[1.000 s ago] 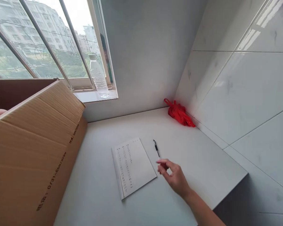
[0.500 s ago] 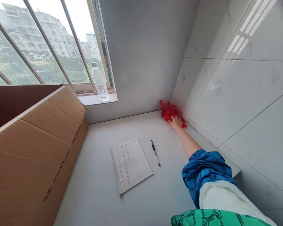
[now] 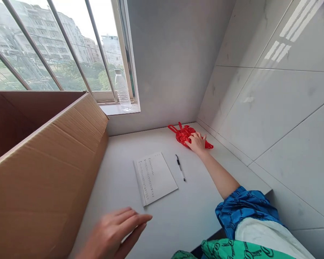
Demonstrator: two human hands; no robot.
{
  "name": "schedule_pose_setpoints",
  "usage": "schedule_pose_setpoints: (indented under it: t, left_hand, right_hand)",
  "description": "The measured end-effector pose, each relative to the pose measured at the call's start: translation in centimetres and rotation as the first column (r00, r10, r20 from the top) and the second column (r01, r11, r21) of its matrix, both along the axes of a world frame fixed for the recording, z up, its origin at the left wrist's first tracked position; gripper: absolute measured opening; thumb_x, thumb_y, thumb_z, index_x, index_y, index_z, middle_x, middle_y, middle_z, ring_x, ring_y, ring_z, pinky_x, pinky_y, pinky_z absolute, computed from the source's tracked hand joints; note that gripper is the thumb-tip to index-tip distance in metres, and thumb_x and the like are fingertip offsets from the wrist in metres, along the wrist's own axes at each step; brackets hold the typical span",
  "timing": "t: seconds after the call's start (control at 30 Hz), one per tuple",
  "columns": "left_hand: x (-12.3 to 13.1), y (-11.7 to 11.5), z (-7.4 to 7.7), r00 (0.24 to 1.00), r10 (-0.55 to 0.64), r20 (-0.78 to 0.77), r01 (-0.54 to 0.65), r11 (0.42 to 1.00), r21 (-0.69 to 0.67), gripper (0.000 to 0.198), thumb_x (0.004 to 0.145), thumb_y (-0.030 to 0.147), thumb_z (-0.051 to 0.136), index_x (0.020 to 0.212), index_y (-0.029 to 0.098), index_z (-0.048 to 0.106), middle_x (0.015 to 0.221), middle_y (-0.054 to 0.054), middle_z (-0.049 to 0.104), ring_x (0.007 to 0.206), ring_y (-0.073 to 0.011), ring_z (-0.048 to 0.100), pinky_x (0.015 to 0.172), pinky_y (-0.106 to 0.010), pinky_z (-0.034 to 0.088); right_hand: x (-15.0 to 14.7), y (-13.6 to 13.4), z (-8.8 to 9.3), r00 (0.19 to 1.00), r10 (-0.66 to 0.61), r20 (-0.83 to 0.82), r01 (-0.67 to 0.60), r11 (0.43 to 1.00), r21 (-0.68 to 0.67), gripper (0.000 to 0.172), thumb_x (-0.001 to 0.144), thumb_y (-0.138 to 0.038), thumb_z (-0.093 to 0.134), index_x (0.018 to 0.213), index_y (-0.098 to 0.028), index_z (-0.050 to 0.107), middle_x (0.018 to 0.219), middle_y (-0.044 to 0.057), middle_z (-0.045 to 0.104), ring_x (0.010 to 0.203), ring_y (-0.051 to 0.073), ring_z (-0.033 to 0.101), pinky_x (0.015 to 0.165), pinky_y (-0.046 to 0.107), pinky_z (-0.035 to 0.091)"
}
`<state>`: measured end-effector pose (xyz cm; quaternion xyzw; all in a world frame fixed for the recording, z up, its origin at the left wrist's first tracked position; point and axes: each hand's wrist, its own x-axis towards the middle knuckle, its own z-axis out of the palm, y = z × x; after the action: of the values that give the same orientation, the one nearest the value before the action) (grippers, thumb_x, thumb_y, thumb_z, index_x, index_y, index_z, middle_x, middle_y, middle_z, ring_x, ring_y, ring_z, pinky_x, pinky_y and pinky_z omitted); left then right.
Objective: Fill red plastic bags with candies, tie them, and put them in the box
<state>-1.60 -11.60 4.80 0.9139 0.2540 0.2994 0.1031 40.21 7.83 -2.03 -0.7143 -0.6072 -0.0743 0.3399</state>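
Note:
A crumpled red plastic bag (image 3: 184,135) lies at the back of the white table, near the corner. My right hand (image 3: 197,142) is on it, fingers curled into the plastic. At the lower left, slightly blurred, my left hand (image 3: 116,232) hovers over the table with its fingers extended and nothing in it. Between the hands lie a white notebook (image 3: 160,176) with rows of small writing and, to its right, a black and clear pen (image 3: 180,167).
A large open cardboard box (image 3: 51,162) stands along the left side. On the window sill is a clear plastic bottle (image 3: 122,91). Grey and tiled walls meet at the table's back right corner.
My left hand has come into view at the lower left. My right hand and the red bag have shifted left, away from the tiled wall. The view has turned slightly.

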Motion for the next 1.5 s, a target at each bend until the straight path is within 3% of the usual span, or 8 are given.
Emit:
schedule_pose_setpoints:
  t: [0.37,0.47,0.57,0.7,0.83,1.03,1.37,1.5]
  left_hand:
    - [0.9,3.8,-1.6,0.993,0.095,0.071,-0.071,0.956,-0.283,0.022,0.099,0.025,0.052,0.117,0.030,0.064,0.090,0.005,0.074,0.080,-0.0098,0.070,0.071,-0.018,0.052]
    - [0.8,4.4,-0.5,0.943,0.252,0.217,-0.183,0.938,-0.294,0.028,0.098,0.027,0.055,0.125,0.030,0.061,0.094,0.003,0.074,0.083,-0.0113,0.071,0.064,-0.017,0.052]
    - [0.9,5.0,0.2,0.824,0.400,0.401,-0.304,0.909,-0.284,0.026,0.097,0.028,0.056,0.123,0.027,0.062,0.103,-0.001,0.073,0.090,-0.0138,0.070,0.070,-0.020,0.054]
    - [1.4,6.3,-0.5,0.796,0.447,0.408,-0.388,0.894,-0.223,0.019,0.097,0.028,0.055,0.112,0.025,0.066,0.108,-0.002,0.069,0.098,-0.0158,0.066,0.083,-0.028,0.055]
    - [2.8,8.1,-2.8,0.924,0.365,0.116,-0.353,0.929,-0.108,0.021,0.097,0.025,0.053,0.112,0.028,0.068,0.118,-0.002,0.066,0.107,-0.0195,0.061,0.086,-0.032,0.053]
    - [5.7,10.6,-5.1,0.926,0.367,-0.084,-0.359,0.928,0.100,0.024,0.097,0.023,0.053,0.115,0.028,0.068,0.114,-0.002,0.070,0.096,-0.0217,0.060,0.078,-0.035,0.047]
    - [-0.1,12.0,-4.7,0.742,0.654,0.144,-0.613,0.750,-0.249,0.019,0.094,0.031,0.054,0.093,0.021,0.070,0.088,-0.001,0.070,0.081,-0.0168,0.063,0.066,-0.028,0.044]
    - [0.9,10.2,-3.4,0.833,0.544,0.104,-0.529,0.837,-0.140,0.037,0.093,0.024,0.049,0.129,0.023,0.058,0.129,-0.007,0.061,0.113,-0.0232,0.058,0.090,-0.036,0.047]
  right_hand:
    - [-5.4,-1.3,8.0,0.844,0.464,-0.270,-0.382,0.873,0.304,0.028,0.097,-0.041,0.047,0.107,-0.023,0.066,0.109,0.006,0.071,0.100,0.019,0.065,0.092,0.036,0.052]
    - [-8.4,-3.4,8.2,0.635,0.689,-0.349,-0.600,0.725,0.339,0.022,0.095,-0.038,0.055,0.105,-0.024,0.069,0.112,0.005,0.070,0.109,0.020,0.064,0.096,0.037,0.050]
    - [-10.7,-5.9,6.5,0.605,0.731,-0.315,-0.738,0.664,0.122,0.016,0.094,-0.031,0.058,0.099,-0.026,0.072,0.113,0.005,0.069,0.108,0.021,0.064,0.094,0.039,0.050]
    - [-12.2,-8.6,3.2,0.697,0.712,-0.084,-0.717,0.690,-0.105,0.014,0.091,-0.019,0.061,0.093,-0.026,0.072,0.107,0.004,0.071,0.100,0.023,0.063,0.093,0.044,0.044]
    - [-13.1,-10.5,1.7,0.736,0.677,-0.022,-0.677,0.736,-0.020,0.013,0.093,-0.023,0.060,0.102,-0.026,0.070,0.104,0.005,0.071,0.099,0.023,0.061,0.088,0.039,0.043]
    - [-14.7,-11.1,0.5,0.788,0.614,0.055,-0.615,0.789,0.001,0.012,0.095,-0.032,0.061,0.102,-0.024,0.067,0.092,0.004,0.071,0.088,0.023,0.060,0.080,0.037,0.039]
    - [-8.3,-11.2,3.4,0.859,0.493,-0.136,-0.497,0.868,-0.001,0.016,0.096,-0.027,0.056,0.104,-0.027,0.070,0.090,0.003,0.068,0.087,0.021,0.062,0.085,0.039,0.042]
    - [-9.2,-11.7,3.7,0.801,0.548,-0.240,-0.571,0.820,-0.033,0.022,0.093,-0.033,0.058,0.113,-0.027,0.065,0.109,0.005,0.067,0.102,0.024,0.062,0.089,0.039,0.047]
